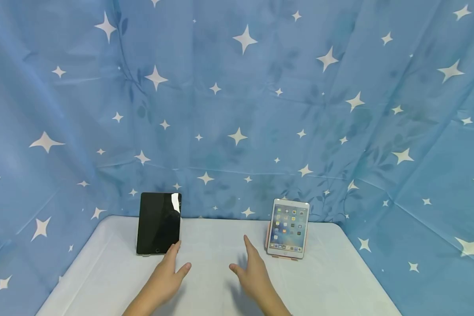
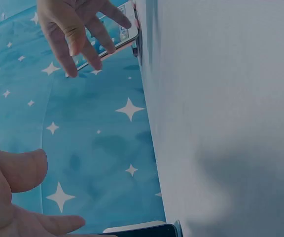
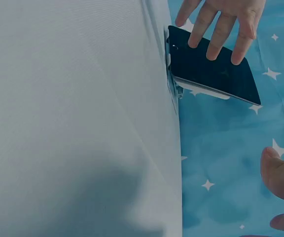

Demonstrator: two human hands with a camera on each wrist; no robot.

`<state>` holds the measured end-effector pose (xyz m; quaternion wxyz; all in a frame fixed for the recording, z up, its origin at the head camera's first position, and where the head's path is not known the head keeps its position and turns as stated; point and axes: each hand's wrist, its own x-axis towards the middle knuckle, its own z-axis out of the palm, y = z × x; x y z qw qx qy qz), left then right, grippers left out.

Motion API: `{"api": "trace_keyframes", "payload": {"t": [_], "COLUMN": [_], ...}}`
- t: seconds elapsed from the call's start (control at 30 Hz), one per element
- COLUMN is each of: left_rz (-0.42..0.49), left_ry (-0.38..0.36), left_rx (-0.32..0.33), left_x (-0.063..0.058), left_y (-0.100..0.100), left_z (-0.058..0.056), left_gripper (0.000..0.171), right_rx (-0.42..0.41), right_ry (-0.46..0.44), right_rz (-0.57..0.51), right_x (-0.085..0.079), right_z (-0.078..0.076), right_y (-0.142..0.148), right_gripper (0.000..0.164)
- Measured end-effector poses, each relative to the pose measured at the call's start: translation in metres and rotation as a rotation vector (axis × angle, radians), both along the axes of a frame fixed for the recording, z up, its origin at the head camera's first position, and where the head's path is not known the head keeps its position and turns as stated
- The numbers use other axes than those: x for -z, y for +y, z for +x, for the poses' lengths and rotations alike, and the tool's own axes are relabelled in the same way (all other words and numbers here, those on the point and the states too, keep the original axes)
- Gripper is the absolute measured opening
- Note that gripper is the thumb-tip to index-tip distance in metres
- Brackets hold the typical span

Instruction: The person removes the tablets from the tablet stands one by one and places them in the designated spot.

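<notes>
Both hands reach forward over a white-covered table, palms turned toward each other and fingers straight. The left hand (image 1: 163, 278) overlaps the lower right corner of a black tablet (image 1: 158, 224) in the head view; its screen is dark with a bright reflection near the top. To the right, the right hand (image 1: 254, 274) is apart from a white tablet (image 1: 288, 228), whose lit screen shows rows of app icons. That tablet leans on a pink stand (image 1: 284, 257). In the left wrist view, the left thumb (image 2: 26, 170) is spread from the fingers. Neither hand grips anything.
The white tablecloth (image 1: 209, 245) has rounded far corners. Blue curtains (image 1: 221, 109) with white stars enclose the back and both sides. A stand (image 3: 180, 92) shows behind the black tablet in the right wrist view.
</notes>
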<state>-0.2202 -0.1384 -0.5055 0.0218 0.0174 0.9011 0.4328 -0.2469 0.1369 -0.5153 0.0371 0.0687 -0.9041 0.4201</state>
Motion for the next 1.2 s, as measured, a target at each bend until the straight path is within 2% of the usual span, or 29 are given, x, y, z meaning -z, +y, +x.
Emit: {"api": "trace_keyframes", "payload": {"t": [0.17, 0.4, 0.6, 0.9, 1.07, 1.2], "left_rz": [0.041, 0.091, 0.252, 0.492, 0.558, 0.584], "left_ry": [-0.012, -0.025, -0.006, -0.080, -0.105, -0.125], "left_rx": [-0.010, -0.026, -0.004, -0.013, -0.017, -0.019], "left_x": [-0.005, -0.009, -0.013, -0.016, -0.020, -0.022], "left_y": [-0.006, -0.017, -0.029, -0.049, -0.062, -0.074], "left_z": [0.001, 0.000, -0.001, -0.006, -0.008, -0.011], "left_gripper": [0.078, 0.074, 0.069, 0.067, 0.067, 0.065], "right_rx": [0.007, -0.066, -0.129, -0.211, -0.233, -0.236], "right_ry": [-0.011, -0.018, -0.069, -0.148, -0.208, -0.227], "right_rz": [-0.051, -0.155, -0.302, -0.545, -0.656, -0.693], "right_x": [0.001, 0.001, -0.002, -0.007, -0.016, -0.021], "right_z": [-0.005, -0.012, -0.020, -0.026, -0.029, -0.034], "right_y": [-0.002, -0.004, -0.009, -0.019, -0.030, -0.040], "right_gripper": [0.093, 0.089, 0.087, 0.081, 0.077, 0.073]}}
